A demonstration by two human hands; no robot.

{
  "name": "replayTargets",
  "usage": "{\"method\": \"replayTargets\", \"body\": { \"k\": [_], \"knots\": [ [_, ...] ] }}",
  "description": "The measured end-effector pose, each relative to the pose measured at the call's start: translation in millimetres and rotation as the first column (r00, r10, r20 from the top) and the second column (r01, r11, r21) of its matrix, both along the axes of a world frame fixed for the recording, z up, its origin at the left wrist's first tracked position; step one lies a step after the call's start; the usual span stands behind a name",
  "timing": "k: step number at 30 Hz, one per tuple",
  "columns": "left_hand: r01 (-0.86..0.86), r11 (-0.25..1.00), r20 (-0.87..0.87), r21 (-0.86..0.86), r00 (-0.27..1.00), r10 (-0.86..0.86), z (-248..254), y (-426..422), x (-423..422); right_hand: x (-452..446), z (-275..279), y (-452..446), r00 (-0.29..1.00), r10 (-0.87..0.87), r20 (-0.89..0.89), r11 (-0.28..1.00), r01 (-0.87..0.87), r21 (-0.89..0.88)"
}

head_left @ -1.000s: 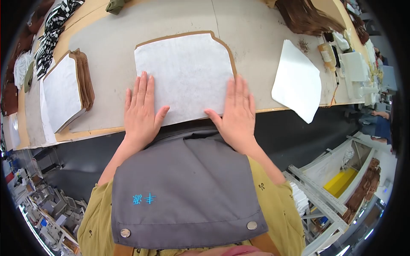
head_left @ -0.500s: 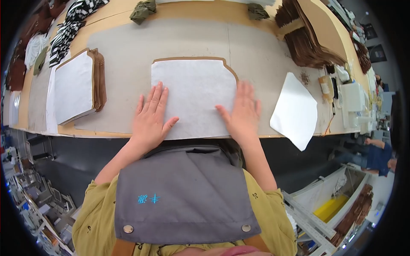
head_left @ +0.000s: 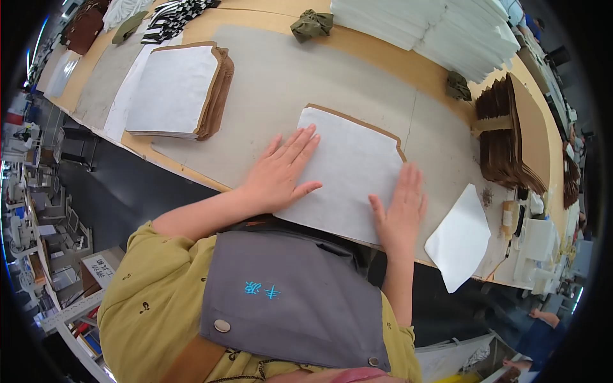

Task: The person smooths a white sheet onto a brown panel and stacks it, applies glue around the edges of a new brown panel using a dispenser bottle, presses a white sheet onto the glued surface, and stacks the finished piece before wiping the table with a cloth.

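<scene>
A white panel [head_left: 348,172] with a brown border along its far edge and right corner lies flat at the table's near edge. My left hand [head_left: 284,169] rests on the panel's left side, fingers stretched and thumb apart. On its right side lies my right hand [head_left: 401,207], fingers extended and slightly blurred; it too holds nothing. Right of that hand, a loose white sheet [head_left: 461,242] hangs partly over the edge. To the left sits a stack of similar white panels [head_left: 172,92] with brown edges showing.
A bundle of brown pieces [head_left: 511,137] stands at the right, near a small bottle [head_left: 508,217]. White sheets are piled [head_left: 421,29] at the back. Crumpled olive cloths [head_left: 311,25] and striped fabric [head_left: 175,19] lie along the far side. A person's dark sleeve [head_left: 543,338] shows lower right.
My view has turned to the left, so the table appears tilted and shifted right. Both hands stay flat on the panel's sides.
</scene>
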State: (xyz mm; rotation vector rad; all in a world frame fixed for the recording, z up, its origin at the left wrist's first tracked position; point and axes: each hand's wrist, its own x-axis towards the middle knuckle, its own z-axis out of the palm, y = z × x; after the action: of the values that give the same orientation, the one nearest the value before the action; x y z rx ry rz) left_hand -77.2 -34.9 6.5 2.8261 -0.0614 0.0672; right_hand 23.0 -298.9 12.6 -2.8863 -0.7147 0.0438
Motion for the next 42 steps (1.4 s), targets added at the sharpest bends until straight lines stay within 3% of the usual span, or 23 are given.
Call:
{"method": "replayTargets", "body": {
  "k": [1, 3, 4, 6, 9, 11, 13, 15, 18, 22, 24, 28, 30, 31, 33, 34, 36, 40, 42],
  "knots": [
    [0.002, 1.0, 0.005, -0.001, 1.0, -0.002, -1, 4, 9, 2, 2, 8, 1.0, -0.002, 0.005, 1.0, 0.002, -0.001],
    [0.104, 0.994, 0.042, 0.036, 0.994, -0.106, -7, 8, 32, 4, 6, 27, 0.972, 0.23, -0.049, 0.973, -0.229, 0.013],
    [0.125, 0.992, 0.052, 0.029, 0.991, -0.127, -8, 9, 42, 6, 7, 35, 0.977, 0.209, -0.042, 0.978, -0.209, 0.003],
    [0.021, 0.996, 0.019, 0.083, 1.0, -0.023, -10, 16, 54, 11, 5, 53, 0.929, 0.361, -0.081, 0.933, -0.359, 0.042],
    [0.014, 0.993, -0.03, 0.116, 1.0, -0.011, -11, 22, 59, 17, -6, 65, 0.906, 0.412, -0.093, 0.909, -0.403, 0.105],
    [-0.015, 0.994, -0.014, 0.109, 1.0, 0.017, -14, 22, 57, 24, -8, 61, 0.918, 0.382, -0.104, 0.924, -0.375, 0.08],
    [-0.051, 0.993, -0.004, 0.105, 0.999, 0.052, -18, 25, 58, 33, -7, 52, 0.967, 0.23, -0.106, 0.973, -0.228, 0.032],
    [-0.204, 0.973, 0.036, 0.109, 0.979, 0.201, -24, 27, 57, 35, -9, 37, 0.986, 0.132, -0.102, 0.991, -0.13, 0.028],
    [-0.213, 0.974, 0.16, 0.081, 0.967, 0.198, -24, 35, 63, 35, -7, 11, 0.998, -0.015, -0.064, 0.998, 0.018, 0.058],
    [-0.182, 0.982, 0.118, -0.045, 0.975, 0.186, 2, 41, 79, 23, -8, -20, 0.99, -0.137, -0.024, 0.977, 0.139, 0.161],
    [-0.152, 0.987, -0.05, -0.047, 0.987, 0.15, 15, 44, 90, 21, -15, -30, 0.99, -0.137, -0.02, 0.98, 0.138, 0.146],
    [-0.085, 0.996, -0.077, 0.039, 0.993, 0.088, 30, 39, 116, 19, -11, -35, 0.995, -0.085, -0.047, 0.971, 0.094, 0.221],
    [0.144, 0.99, 0.194, 0.003, 0.971, -0.142, 20, 25, 136, 22, -11, -34, 0.997, -0.069, -0.044, 0.971, 0.077, 0.226],
    [0.158, 0.987, 0.196, 0.01, 0.968, -0.157, 21, 12, 146, 24, -10, -33, 0.998, -0.043, -0.041, 0.973, 0.051, 0.225],
    [0.186, 0.973, -0.115, -0.135, 0.973, -0.202, 26, -16, 166, 31, -12, -30, 0.998, -0.041, -0.04, 0.969, 0.049, 0.24],
    [0.208, 0.97, -0.112, -0.124, 0.968, -0.222, 31, -25, 175, 33, -13, -28, 0.999, -0.026, -0.041, 0.967, 0.035, 0.251],
    [0.248, 0.963, -0.358, -0.107, 0.894, -0.27, 41, -39, 189, 34, -14, -29, 0.999, -0.038, -0.011, 0.96, 0.039, 0.276],
    [0.323, 0.939, -0.344, -0.114, 0.874, -0.343, 44, -30, 196, 38, -15, -29, 1.0, -0.015, 0.012, 0.941, 0.01, 0.338],
    [0.27, 0.854, -0.239, -0.445, 0.883, -0.404, 31, -23, 193, 45, -22, -27, 1.0, -0.025, 0.009, 0.915, 0.019, 0.404]
  ]
}}
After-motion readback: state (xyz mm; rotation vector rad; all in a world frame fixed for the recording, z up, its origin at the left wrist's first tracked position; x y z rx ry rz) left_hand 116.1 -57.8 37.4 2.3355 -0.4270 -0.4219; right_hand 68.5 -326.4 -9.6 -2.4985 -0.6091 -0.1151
